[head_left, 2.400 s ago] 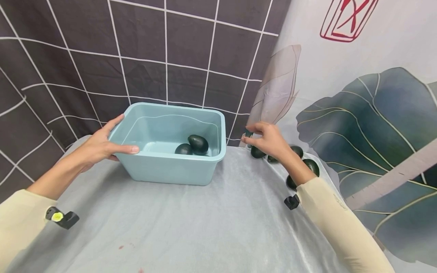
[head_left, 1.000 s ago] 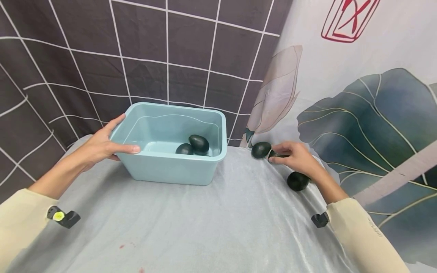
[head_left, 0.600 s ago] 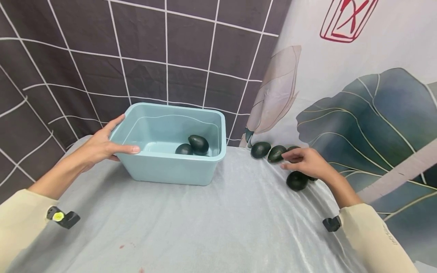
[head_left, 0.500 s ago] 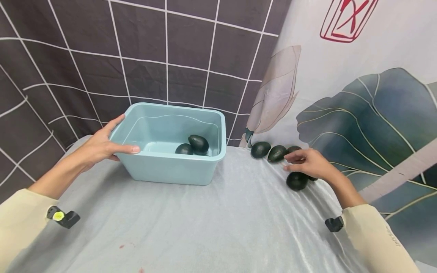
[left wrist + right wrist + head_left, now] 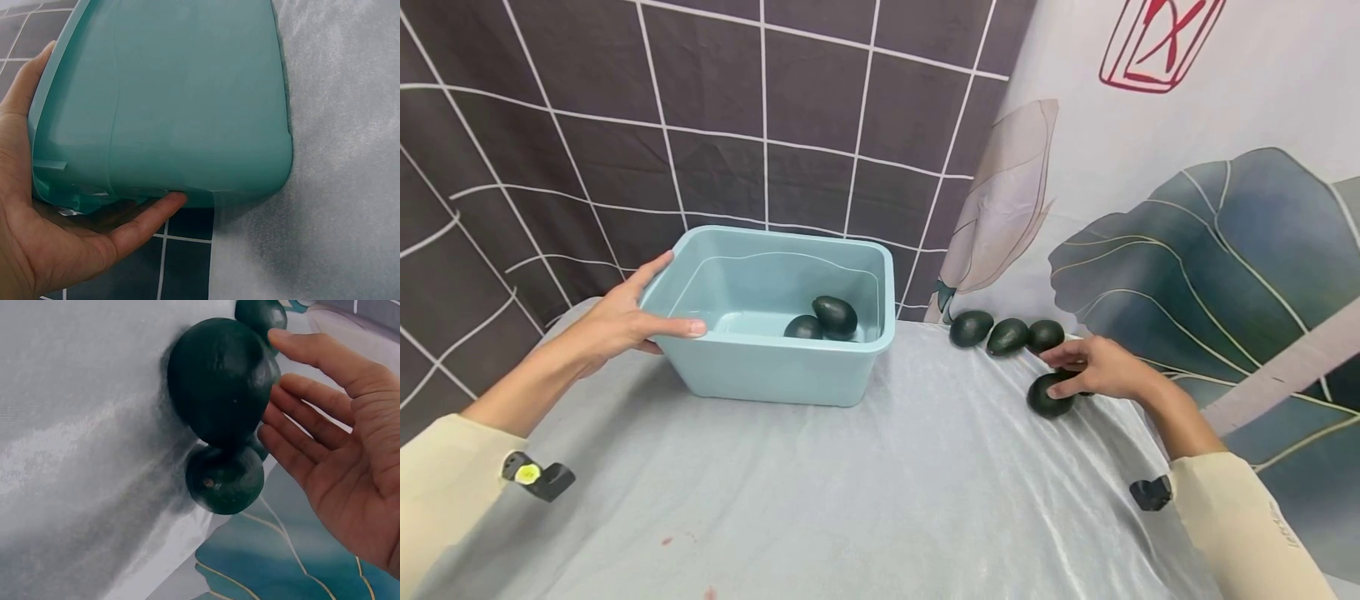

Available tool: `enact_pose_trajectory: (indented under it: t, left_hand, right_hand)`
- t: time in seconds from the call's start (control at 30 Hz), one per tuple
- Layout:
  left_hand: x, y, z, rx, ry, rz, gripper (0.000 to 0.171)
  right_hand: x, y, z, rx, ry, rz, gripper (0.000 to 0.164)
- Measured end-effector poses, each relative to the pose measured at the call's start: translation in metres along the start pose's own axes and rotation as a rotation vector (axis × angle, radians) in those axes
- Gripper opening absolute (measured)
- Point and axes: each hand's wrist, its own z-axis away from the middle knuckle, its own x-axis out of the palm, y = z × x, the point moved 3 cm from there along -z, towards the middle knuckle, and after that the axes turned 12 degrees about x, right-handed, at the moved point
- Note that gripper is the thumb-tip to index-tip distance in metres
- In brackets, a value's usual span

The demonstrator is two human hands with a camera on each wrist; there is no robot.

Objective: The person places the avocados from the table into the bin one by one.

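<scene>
My left hand [image 5: 613, 325] grips the near left corner of a light blue plastic tub [image 5: 775, 375], thumb along the front rim. In the left wrist view a finger of that hand [image 5: 69, 237] lies against the tub's end wall [image 5: 187, 106]. Two dark green avocados [image 5: 835, 317] are visible inside, at the right end. My right hand [image 5: 1101, 367] hovers at a near avocado [image 5: 1047, 398] with fingers relaxed and spread. In the right wrist view its fingertips are at the far side of the large avocado [image 5: 219, 381]; whether they touch is unclear. Another avocado [image 5: 225, 480] lies beside it, mostly hidden in the head view.
Three avocados [image 5: 1007, 337] lie in a row along the back right edge of the grey cloth [image 5: 850, 500]. A dark tiled-pattern curtain [image 5: 715, 108] hangs behind the tub, and a white leaf-print curtain [image 5: 1187, 275] hangs on the right.
My right hand has gone from the far end of the avocado row rightward and nearer, over the avocados, to the near one. Left hand, tub and the avocados inside stay put.
</scene>
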Motion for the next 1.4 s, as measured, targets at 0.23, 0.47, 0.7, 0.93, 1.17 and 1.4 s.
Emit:
enact_pose_trajectory:
  t: [0.23, 0.47, 0.7, 0.93, 1.17, 1.4]
  left_hand:
    - [0.0, 0.0, -0.001, 0.0, 0.001, -0.002, 0.13]
    - [0.0, 0.0, -0.001, -0.004, 0.003, 0.002, 0.131]
    - [-0.001, 0.001, 0.0, -0.005, 0.004, -0.006, 0.131]
    - [-0.001, 0.001, 0.001, -0.007, 0.003, 0.0, 0.131]
    - [-0.001, 0.0, 0.0, -0.009, 0.004, -0.003, 0.131]
    - [0.0, 0.0, 0.0, -0.011, 0.005, -0.02, 0.131]
  right_hand:
    - [0.004, 0.007, 0.0, -0.024, -0.048, -0.027, 0.077]
    - [0.008, 0.006, 0.001, -0.069, -0.069, 0.071, 0.088]
    - [0.01, 0.003, 0.002, -0.076, -0.049, 0.192, 0.088]
    - [0.01, -0.001, 0.002, -0.123, 0.0, 0.235, 0.077]
    - [0.011, 0.0, -0.001, -0.147, 0.032, 0.204, 0.067]
    - [0.012, -0.001, -0.006, -0.109, 0.046, 0.136, 0.069]
